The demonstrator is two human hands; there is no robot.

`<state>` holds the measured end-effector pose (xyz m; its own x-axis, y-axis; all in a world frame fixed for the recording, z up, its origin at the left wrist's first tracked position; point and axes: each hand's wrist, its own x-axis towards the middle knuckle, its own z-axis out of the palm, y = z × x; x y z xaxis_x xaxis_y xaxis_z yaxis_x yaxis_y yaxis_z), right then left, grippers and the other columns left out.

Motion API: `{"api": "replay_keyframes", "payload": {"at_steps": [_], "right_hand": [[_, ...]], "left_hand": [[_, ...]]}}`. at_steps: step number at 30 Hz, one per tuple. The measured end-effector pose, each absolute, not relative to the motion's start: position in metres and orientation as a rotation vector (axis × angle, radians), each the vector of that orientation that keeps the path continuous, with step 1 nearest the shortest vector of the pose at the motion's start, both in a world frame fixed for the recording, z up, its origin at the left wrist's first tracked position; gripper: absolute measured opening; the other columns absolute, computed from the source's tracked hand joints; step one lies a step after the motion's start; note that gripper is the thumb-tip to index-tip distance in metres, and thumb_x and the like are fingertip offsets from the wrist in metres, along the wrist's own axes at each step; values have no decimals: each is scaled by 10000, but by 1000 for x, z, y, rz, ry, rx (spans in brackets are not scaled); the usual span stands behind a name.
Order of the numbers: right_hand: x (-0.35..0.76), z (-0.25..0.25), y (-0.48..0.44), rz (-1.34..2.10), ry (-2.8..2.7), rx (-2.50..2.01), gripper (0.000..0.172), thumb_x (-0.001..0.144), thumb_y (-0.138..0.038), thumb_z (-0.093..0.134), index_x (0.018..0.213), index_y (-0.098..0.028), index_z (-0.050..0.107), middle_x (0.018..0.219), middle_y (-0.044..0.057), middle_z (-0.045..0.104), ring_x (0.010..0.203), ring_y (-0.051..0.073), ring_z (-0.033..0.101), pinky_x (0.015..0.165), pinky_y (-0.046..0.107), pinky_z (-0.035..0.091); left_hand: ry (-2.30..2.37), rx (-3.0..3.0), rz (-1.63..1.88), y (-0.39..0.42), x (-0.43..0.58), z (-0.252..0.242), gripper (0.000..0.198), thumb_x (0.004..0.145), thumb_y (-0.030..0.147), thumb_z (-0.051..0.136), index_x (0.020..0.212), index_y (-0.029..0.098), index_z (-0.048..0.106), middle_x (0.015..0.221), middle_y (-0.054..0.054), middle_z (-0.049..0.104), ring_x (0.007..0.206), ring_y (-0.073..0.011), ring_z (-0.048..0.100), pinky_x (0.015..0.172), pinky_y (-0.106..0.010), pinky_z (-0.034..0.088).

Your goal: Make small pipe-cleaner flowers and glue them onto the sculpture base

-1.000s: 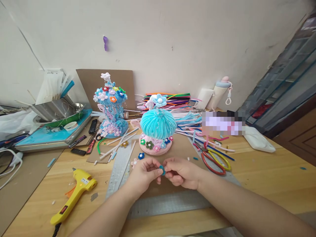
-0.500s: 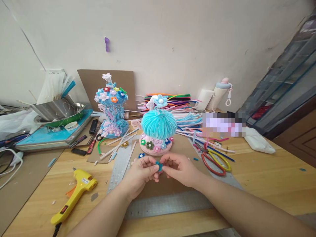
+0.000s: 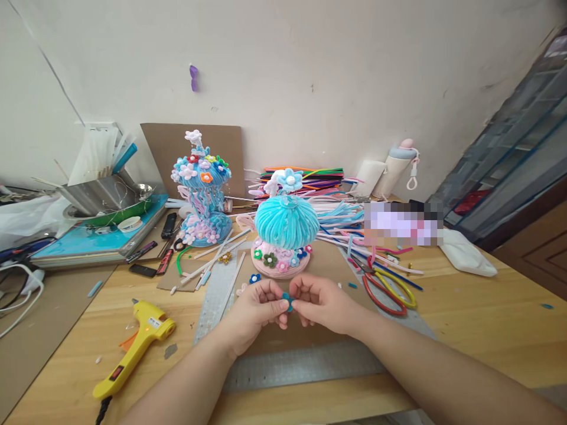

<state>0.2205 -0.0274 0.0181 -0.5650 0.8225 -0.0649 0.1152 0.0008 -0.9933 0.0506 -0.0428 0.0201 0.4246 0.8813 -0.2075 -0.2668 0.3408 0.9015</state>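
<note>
Between my hands is a small teal pipe-cleaner flower, partly covered by fingertips. My left hand pinches its left side, and my right hand pinches its right side. Just behind them stands a turquoise jellyfish-like pipe-cleaner figure on a round pink base dotted with small flowers. A dark blue flower and a pale pink flower lie close to my left hand, on brown cardboard over a grey cutting mat.
A yellow glue gun lies at left. Red-handled pliers and yellow-handled scissors rest at right. A second decorated figure stands behind, beside scattered pipe cleaners. A metal bowl sits on books at far left.
The teal flower has turned slightly between my fingers and shows less of its face. Both hands keep their pinch in nearly the same place. The view has shifted slightly.
</note>
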Motion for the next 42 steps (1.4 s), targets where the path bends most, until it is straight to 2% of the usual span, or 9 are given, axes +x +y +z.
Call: {"api": "replay_keyframes", "payload": {"at_steps": [5, 10, 14, 19, 22, 27, 31, 38, 42], "right_hand": [[221, 14, -24, 1851, -1622, -1026, 154, 760, -303, 498, 719, -159, 460, 574, -40, 566, 352, 42, 474, 309, 131, 290], [218, 11, -25, 1811, -1550, -1024, 134, 728, -280, 515, 700, -154, 480, 557, -51, 550, 342, 23, 435, 323, 128, 290], [216, 10, -25, 1784, -1565, -1078, 105, 720, -267, 496, 727, -164, 480, 555, -56, 544, 349, 34, 442, 330, 140, 306], [216, 9, -23, 1748, -1614, -1130, 67, 711, -235, 471, 703, -169, 467, 531, -66, 516, 354, 36, 427, 348, 147, 304], [217, 8, -22, 1786, -1602, -1112, 48, 700, -224, 457, 694, -177, 447, 490, -77, 479, 347, 41, 389, 353, 157, 282], [218, 8, -27, 1474, -1784, -1106, 52, 683, -167, 475, 640, -170, 445, 510, -77, 378, 450, 49, 334, 426, 172, 249], [219, 12, -31, 1313, -1881, -1120, 66, 664, -144, 468, 602, -159, 450, 522, -66, 375, 500, 60, 309, 465, 190, 238], [216, 9, -28, 1726, -1563, -1136, 58, 594, -137, 435, 561, -169, 402, 445, -87, 312, 427, 45, 238, 406, 192, 149], [217, 9, -25, 1884, -1461, -1063, 96, 651, -195, 502, 616, -176, 415, 431, -96, 334, 376, 37, 237, 375, 187, 133]], "left_hand": [[914, 1110, 861, -41, 53, 20, 292, 618, 274, 725, 703, 126, 489, 573, 4, 594, 504, -84, 540, 531, -221, 432], [941, 1085, 859, -40, 54, 16, 290, 643, 316, 696, 732, 127, 495, 613, -11, 621, 526, -94, 563, 556, -237, 456], [992, 1086, 831, -39, 54, 14, 296, 632, 346, 693, 685, 124, 504, 581, -9, 611, 498, -93, 551, 534, -239, 464], [1036, 1124, 810, -40, 56, 16, 269, 641, 331, 674, 704, 119, 520, 628, -33, 633, 524, -104, 565, 559, -251, 470], [1073, 1192, 803, -42, 58, 16, 213, 674, 294, 635, 692, 131, 499, 569, -17, 617, 508, -104, 559, 547, -238, 446], [1111, 1250, 797, -44, 59, 16, 177, 724, 241, 562, 661, 171, 412, 458, 30, 568, 453, -89, 516, 514, -207, 378], [1092, 1292, 775, -46, 57, 15, 164, 730, 233, 550, 663, 176, 411, 465, 36, 558, 459, -88, 502, 523, -213, 362], [1117, 1448, 739, -49, 57, 11, 132, 718, 232, 560, 668, 176, 451, 523, 21, 559, 500, -104, 502, 492, -210, 331], [1129, 1352, 809, -46, 58, 13, 182, 683, 238, 602, 629, 173, 441, 470, 29, 540, 453, -98, 486, 479, -213, 335]]}}
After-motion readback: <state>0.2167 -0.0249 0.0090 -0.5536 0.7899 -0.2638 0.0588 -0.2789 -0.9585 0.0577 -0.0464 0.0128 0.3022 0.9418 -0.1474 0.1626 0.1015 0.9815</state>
